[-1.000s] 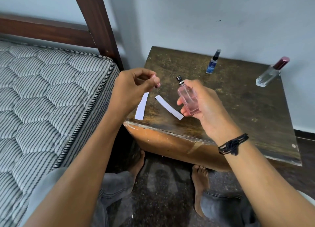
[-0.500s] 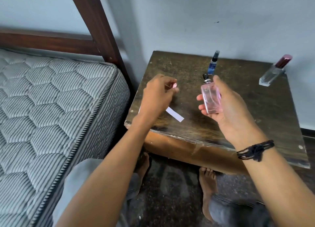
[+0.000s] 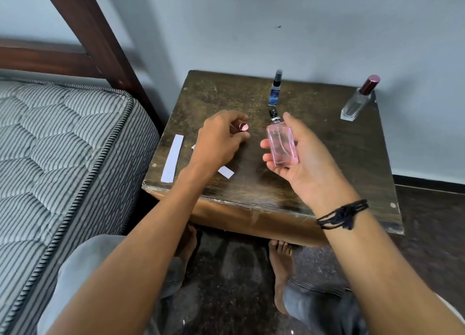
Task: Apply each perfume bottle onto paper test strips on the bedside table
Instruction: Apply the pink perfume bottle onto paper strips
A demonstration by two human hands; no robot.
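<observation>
Your right hand (image 3: 305, 158) wrapped around the uncapped pink perfume bottle (image 3: 282, 147) above the bedside table (image 3: 327, 158), your left hand (image 3: 217, 142) at nine o'clock of it pinching its pink cap (image 3: 243, 127), two paper strips (image 3: 172, 158) at the table's seven o'clock.

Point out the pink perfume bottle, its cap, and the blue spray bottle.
pink perfume bottle (image 3: 283, 147): head view, middle of its pink glass body, in the right hand.
cap (image 3: 243, 127): head view, its round pink end, in the left hand.
blue spray bottle (image 3: 274, 93): head view, its blue label.
</observation>
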